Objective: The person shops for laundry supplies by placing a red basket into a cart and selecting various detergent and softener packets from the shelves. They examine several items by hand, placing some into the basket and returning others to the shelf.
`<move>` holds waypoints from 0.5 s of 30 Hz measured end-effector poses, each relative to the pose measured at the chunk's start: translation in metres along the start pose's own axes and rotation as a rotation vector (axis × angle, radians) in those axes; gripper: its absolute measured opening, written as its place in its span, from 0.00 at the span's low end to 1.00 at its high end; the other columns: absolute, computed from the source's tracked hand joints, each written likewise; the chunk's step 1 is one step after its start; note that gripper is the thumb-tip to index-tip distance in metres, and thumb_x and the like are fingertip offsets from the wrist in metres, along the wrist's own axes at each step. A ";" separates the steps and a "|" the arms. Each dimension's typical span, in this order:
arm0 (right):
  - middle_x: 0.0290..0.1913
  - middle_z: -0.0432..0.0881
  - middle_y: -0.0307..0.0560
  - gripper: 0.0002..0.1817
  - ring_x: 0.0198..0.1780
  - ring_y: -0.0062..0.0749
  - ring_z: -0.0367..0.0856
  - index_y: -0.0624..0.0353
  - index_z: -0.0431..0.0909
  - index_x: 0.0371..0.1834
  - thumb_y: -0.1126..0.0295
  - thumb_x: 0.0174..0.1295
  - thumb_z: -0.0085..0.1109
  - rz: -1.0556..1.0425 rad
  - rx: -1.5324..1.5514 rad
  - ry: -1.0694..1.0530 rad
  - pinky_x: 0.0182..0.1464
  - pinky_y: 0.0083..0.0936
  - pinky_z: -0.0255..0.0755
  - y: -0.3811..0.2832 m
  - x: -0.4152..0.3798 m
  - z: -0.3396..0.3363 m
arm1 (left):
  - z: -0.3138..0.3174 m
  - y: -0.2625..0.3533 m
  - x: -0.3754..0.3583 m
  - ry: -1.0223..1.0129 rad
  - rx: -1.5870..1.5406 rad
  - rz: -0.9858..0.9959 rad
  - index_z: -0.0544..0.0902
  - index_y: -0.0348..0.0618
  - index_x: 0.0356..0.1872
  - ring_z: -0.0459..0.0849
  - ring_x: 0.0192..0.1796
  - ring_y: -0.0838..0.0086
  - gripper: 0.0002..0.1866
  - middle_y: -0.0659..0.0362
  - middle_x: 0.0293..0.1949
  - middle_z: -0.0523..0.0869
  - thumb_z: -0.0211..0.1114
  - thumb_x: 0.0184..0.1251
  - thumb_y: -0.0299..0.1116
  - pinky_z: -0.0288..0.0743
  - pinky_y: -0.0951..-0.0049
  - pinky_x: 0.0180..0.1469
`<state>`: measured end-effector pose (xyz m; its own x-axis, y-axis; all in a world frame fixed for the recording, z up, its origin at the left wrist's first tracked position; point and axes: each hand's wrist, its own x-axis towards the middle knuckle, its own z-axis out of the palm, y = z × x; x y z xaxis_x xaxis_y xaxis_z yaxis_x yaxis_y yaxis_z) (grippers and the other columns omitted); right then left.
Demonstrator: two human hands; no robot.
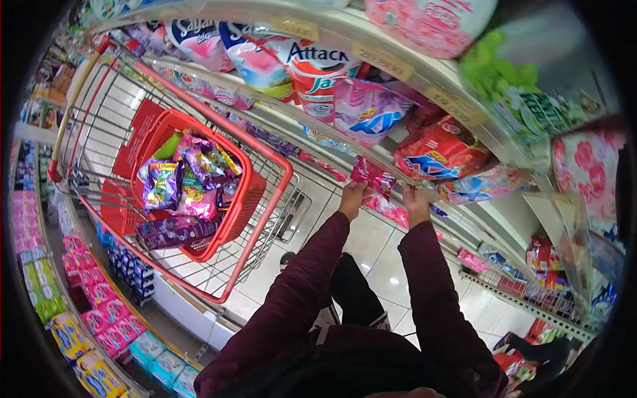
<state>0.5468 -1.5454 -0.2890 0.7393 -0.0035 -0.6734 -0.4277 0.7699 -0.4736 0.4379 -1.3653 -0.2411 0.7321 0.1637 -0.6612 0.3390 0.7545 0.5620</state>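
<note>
My left hand (353, 199) is closed on the lower left of a small magenta sachet (373, 175), held up close to the shelf front. Just right of the sachet, my right hand (417, 204) reaches toward the shelf edge, fingers stretched out and no object visible in them. Part of its fingertips is hard to make out. Behind both hands lie a red detergent bag (441, 149) and a pink and purple detergent bag (371, 109). A row of pink sachets (388, 211) runs along a lower shelf beneath my hands.
At left stands a metal shopping cart (233, 262) with a red basket (249, 172) inside, full of purple, pink and green packets (192, 179). Stacked pink packs (109, 312) line the opposite shelf. Another person's dark-clothed leg (547, 355) shows at lower right.
</note>
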 end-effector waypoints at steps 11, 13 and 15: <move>0.47 0.75 0.51 0.15 0.48 0.41 0.74 0.58 0.71 0.46 0.71 0.55 0.52 -0.266 -0.947 -0.159 0.50 0.36 0.67 -0.002 0.016 0.026 | 0.049 0.018 0.043 -0.212 -0.041 0.120 0.74 0.43 0.37 0.77 0.31 0.77 0.10 0.61 0.29 0.77 0.54 0.61 0.38 0.72 0.76 0.29; 0.47 0.76 0.51 0.15 0.48 0.41 0.74 0.59 0.72 0.46 0.70 0.54 0.52 -0.339 -1.118 -0.186 0.51 0.35 0.67 -0.011 0.001 0.005 | 0.053 0.001 0.065 -0.218 -0.130 0.198 0.74 0.42 0.38 0.76 0.30 0.76 0.11 0.60 0.30 0.78 0.56 0.60 0.37 0.71 0.74 0.28; 0.46 0.76 0.51 0.15 0.48 0.41 0.74 0.59 0.72 0.46 0.69 0.54 0.53 -0.415 -1.287 -0.210 0.51 0.35 0.67 -0.013 -0.007 0.004 | 0.055 -0.004 0.076 -0.172 0.022 0.166 0.75 0.42 0.37 0.76 0.31 0.75 0.10 0.59 0.31 0.78 0.56 0.59 0.37 0.71 0.73 0.30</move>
<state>0.5494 -1.5530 -0.2761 0.9455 0.0979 -0.3106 -0.2492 -0.3966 -0.8835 0.5249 -1.3903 -0.2667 0.8679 0.1723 -0.4660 0.2172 0.7120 0.6677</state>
